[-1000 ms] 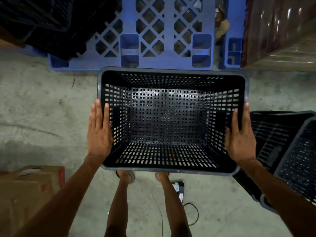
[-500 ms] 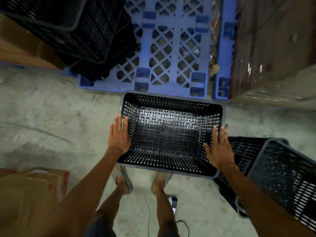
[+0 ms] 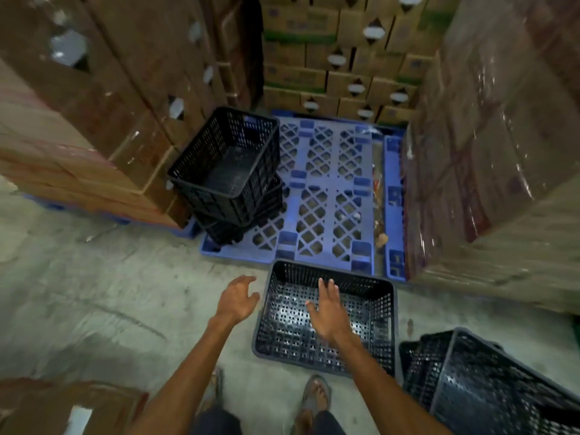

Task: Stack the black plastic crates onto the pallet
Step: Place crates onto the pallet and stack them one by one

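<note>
A black perforated crate [image 3: 373, 309] sits on the concrete floor just in front of the blue pallet [image 3: 326, 189]. My left hand [image 3: 237, 298] hovers beside its left wall, fingers spread, holding nothing. My right hand [image 3: 328, 307] hangs over the crate's inside, open and empty too. A stack of black crates [image 3: 229, 171] stands on the pallet's left part, the top one tilted. More black crates [image 3: 477, 381] lie on the floor at the lower right.
Tall shrink-wrapped stacks of cardboard boxes close in the pallet on the left [image 3: 94, 105], the right [image 3: 502, 152] and behind [image 3: 339, 58]. A cardboard box [image 3: 62, 409] sits at the lower left. My sandalled feet [image 3: 315, 394] stand behind the crate.
Both hands have let go of the crate's side walls and lifted; the crate now rests on the floor. The view has pulled back and up, showing the whole pallet.
</note>
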